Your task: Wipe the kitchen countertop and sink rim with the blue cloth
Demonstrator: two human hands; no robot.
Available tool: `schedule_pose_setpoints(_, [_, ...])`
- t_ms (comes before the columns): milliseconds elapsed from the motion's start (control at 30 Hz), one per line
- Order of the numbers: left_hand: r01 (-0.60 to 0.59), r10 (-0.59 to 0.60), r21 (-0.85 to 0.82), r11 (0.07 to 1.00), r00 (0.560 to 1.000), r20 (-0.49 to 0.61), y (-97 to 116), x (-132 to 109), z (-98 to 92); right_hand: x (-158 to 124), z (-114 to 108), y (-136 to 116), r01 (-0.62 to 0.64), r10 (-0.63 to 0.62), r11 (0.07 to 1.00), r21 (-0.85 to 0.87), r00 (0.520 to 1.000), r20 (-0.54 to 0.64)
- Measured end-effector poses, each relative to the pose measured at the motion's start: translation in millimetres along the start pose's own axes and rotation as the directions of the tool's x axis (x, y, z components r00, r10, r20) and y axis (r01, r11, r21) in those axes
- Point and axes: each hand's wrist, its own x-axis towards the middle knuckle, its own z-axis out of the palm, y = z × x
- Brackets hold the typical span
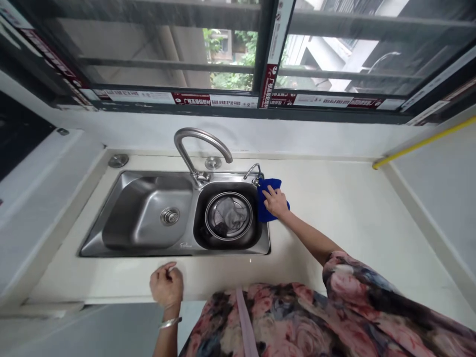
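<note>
The right grip point(275, 202), fingers apart, lies on a blue cloth point(265, 214) at the right rim of a stainless-steel double sink point(186, 245); a small curved metal tap point(254, 168) stands beside. The left grip point(166, 285) curls together, near the cream surface point(334, 198).

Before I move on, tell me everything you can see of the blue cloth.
The blue cloth is plain, deep blue and looks like soft fabric. It lies across the sink's right rim and onto the pale countertop, close to the small tap; whether they touch is unclear. The right hand rests on it, fingers spread, hiding part.
</note>
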Motion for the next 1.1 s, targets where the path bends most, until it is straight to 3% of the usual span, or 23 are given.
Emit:
schedule_pose_setpoints(267, [-0.06,0.06,-0.01,0.998,0.997,0.056,-14.0,5.4,1.3,-110.1,31.7,-14.8,0.096,-0.091,0.994,0.058,0.993,-0.078])
schedule_pose_setpoints(400, [-0.173,0.185,-0.085,0.981,0.97,0.158,-33.5,12.1,-10.6,-164.8,49.8,-1.5,0.285,-0.27,0.953,0.105,0.953,-0.136])
schedule_pose_setpoints(500, [-0.248,0.264,-0.126,0.96,0.957,0.124,-41.1,10.1,-12.8,-179.8,54.6,20.4,0.424,-0.407,0.9,0.1,0.9,-0.158])
schedule_pose_setpoints(600, [-0.237,0.238,-0.065,0.969,0.971,0.013,-38.4,2.6,-6.3,-161.0,50.2,41.4,0.372,-0.361,0.927,0.049,0.919,-0.16])
schedule_pose_setpoints(700, [-0.223,0.222,-0.012,0.975,0.974,-0.051,-32.9,-3.7,0.2,-116.1,40.0,53.2,0.133,-0.133,0.991,-0.006,0.979,-0.156])
schedule_pose_setpoints(767, [-0.235,0.234,0.003,0.972,0.969,-0.073,-31.0,-5.8,1.1,-79.2,32.0,55.4,-0.002,-0.002,1.0,-0.029,0.989,-0.148])
schedule_pose_setpoints(967, [-0.299,0.302,0.04,0.953,0.947,-0.11,-29.0,-6.2,-6.1,25.2,13.1,49.4,-0.231,0.227,0.973,-0.007,0.961,-0.156])
schedule_pose_setpoints(1100, [-0.334,0.335,0.029,0.942,0.937,-0.096,-26.3,-5.3,-11.5,77.3,7.2,49.7,-0.3,0.302,0.953,0.042,0.936,-0.18])
